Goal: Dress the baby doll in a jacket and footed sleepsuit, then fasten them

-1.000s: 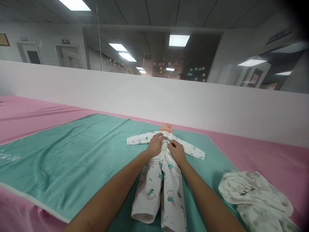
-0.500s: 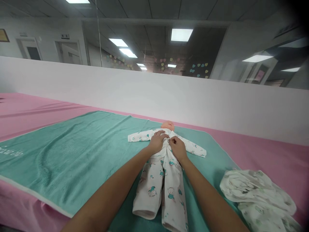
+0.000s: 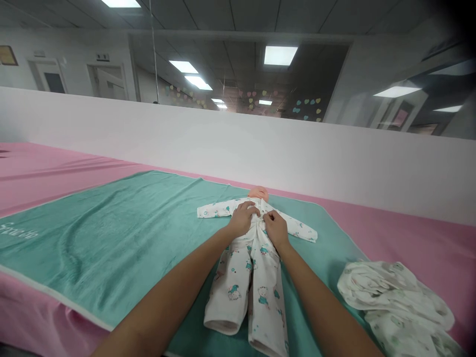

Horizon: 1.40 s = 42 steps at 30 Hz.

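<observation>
A baby doll (image 3: 258,193) lies on its back on a teal blanket (image 3: 122,238), dressed in white baby clothes (image 3: 232,292) printed with small teal and pink figures. The sleeves stretch out to both sides and the trouser legs point toward me. My left hand (image 3: 242,218) rests on the doll's chest, its fingers bent over the cloth and gripping it near the middle. Just to the right, my right hand (image 3: 275,227) pinches the front of the clothes. The cloth between the hands is gathered into folds; small details at the fingertips are too small to make out.
Crumpled white cloth with faint green print (image 3: 397,292) lies at the right. Pink sheeting (image 3: 409,230) covers the surface under the blanket. Behind rises a low white wall (image 3: 223,144) with a mirror or glass pane (image 3: 238,64) above it.
My right hand has shifted slightly to the right, away from the left hand, widening the small gap between them. The left hand and the doll look the same.
</observation>
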{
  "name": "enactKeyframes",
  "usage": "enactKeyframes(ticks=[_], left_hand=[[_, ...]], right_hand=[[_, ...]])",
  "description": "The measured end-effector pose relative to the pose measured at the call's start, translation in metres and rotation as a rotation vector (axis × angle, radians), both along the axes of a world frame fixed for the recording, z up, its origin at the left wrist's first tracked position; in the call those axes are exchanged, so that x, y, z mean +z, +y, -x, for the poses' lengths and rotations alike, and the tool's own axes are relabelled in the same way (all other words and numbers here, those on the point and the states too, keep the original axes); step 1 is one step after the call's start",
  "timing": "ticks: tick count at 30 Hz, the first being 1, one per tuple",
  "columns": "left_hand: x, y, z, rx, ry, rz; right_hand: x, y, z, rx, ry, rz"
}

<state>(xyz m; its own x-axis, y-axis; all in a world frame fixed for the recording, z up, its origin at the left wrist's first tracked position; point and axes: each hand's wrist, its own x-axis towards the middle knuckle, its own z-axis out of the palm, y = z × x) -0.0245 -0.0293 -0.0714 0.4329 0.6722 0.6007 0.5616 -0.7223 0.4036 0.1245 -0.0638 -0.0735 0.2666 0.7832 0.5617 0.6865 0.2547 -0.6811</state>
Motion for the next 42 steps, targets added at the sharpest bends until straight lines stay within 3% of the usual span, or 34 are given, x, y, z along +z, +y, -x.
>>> enactKeyframes(ticks=[6,10,13,16,22,42], left_hand=[[-0.001,-0.010,0.009,-0.115,-0.026,-0.093],[-0.007,-0.012,0.016,-0.143,-0.064,-0.116],[-0.011,-0.011,0.017,-0.145,-0.088,-0.108],[-0.011,-0.010,0.017,-0.147,-0.089,-0.096],[-0.013,-0.008,0.016,-0.158,-0.095,-0.108],[-0.006,-0.011,0.016,-0.119,-0.013,-0.077]], right_hand=[[-0.002,-0.021,0.002,0.019,0.000,-0.006],[0.005,-0.041,0.010,0.090,-0.266,0.053],[0.011,-0.050,0.018,0.031,-0.471,0.067],[0.013,-0.052,0.024,-0.036,-0.558,0.095],[0.015,-0.052,0.027,-0.027,-0.647,0.112],[0.010,-0.043,0.009,0.236,-0.400,-0.009]])
